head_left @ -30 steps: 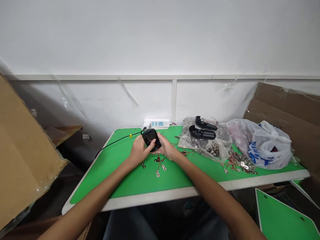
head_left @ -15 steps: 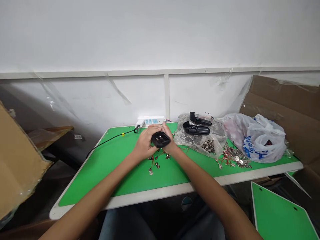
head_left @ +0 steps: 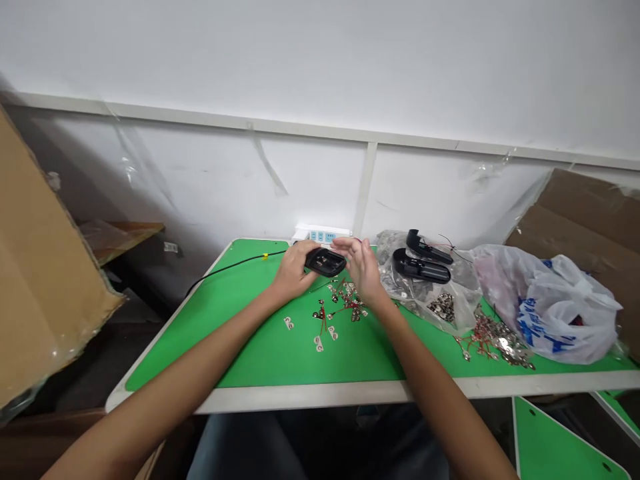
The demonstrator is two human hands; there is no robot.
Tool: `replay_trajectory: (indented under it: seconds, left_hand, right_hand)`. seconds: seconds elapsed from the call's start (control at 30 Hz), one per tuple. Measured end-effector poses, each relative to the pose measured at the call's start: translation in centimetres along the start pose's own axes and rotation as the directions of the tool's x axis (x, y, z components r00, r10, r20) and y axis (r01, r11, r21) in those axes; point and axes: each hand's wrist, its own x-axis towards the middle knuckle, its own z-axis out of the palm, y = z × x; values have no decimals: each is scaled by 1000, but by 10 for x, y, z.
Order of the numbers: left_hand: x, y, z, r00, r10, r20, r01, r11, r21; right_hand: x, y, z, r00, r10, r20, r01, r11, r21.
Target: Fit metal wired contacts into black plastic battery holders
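A black plastic housing (head_left: 326, 262) with a hollow inside is held above the table by my left hand (head_left: 295, 270), whose fingers wrap its left end. My right hand (head_left: 364, 270) is beside the housing's right end, fingers stretched and apart, with nothing visible in it; whether its fingertips touch the housing I cannot tell. Below the hands lie small metal contact plates with red wires (head_left: 350, 300). Loose metal contacts (head_left: 319, 343) are scattered nearer to me on the green table (head_left: 240, 353).
At the right, two black housings (head_left: 423, 267) rest on a clear plastic bag (head_left: 395, 290). Near it are a pile of metal contacts (head_left: 505, 343) and a white plastic bag (head_left: 575, 313). A power strip (head_left: 325, 235) with a black cable (head_left: 233, 265) is behind my hands. Cardboard (head_left: 45, 267) stands left.
My right hand has come away from the housing and opened, while my left hand keeps hold of it. The housing is tilted flatter. The camera view has turned slightly.
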Motion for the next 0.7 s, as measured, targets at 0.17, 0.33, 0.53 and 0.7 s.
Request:
replay_trajectory:
  seconds: [0.17, 0.33, 0.53, 0.7]
  left_hand:
    - [1, 4, 1, 986, -101, 136, 110, 992, -65]
    - [0, 9, 0, 971, -121, 208, 150, 980, -131]
    - [-4, 11, -5, 946, -228, 230, 275, 940, -201]
    - [-7, 9, -7, 891, -347, 293, 407, 896, -176]
  right_hand:
    - [-9, 3, 7, 998, 54, -36, -64, 935, -348]
    - [-14, 17, 14, 953, 250, -169, -263, 963, -57]
    - [-11, 3, 9, 954, 151, -259, -152, 988, 15]
    - [-64, -32, 13, 902, -76, -424, 56, 997, -60]
